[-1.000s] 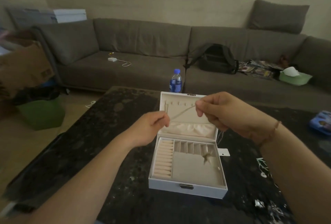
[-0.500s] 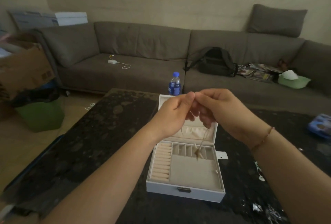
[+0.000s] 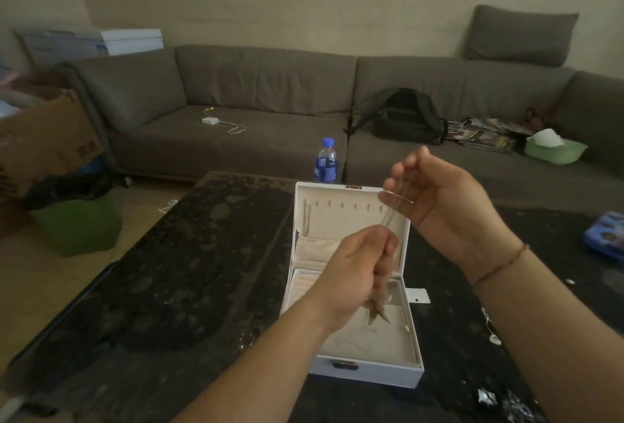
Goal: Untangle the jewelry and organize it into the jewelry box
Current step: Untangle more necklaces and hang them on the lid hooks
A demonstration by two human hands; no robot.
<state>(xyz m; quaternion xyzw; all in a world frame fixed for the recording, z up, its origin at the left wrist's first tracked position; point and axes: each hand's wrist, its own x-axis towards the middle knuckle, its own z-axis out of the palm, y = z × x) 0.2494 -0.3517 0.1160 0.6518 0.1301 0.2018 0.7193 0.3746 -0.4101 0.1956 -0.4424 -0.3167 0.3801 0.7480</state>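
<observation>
The left hand (image 3: 358,270) has dropped from beside the right hand (image 3: 439,199) and now pinches the chain (image 3: 393,209) low, its pendant (image 3: 376,314) dangling over the open box (image 3: 368,368). The right hand's fingers curl loosely with the chain looped over them, so the chain is drawn out, probably ready for the lid's hooks. The box sits on a dark table (image 3: 185,270); beyond stand a bottle (image 3: 326,160) and a grey sofa (image 3: 270,101).
</observation>
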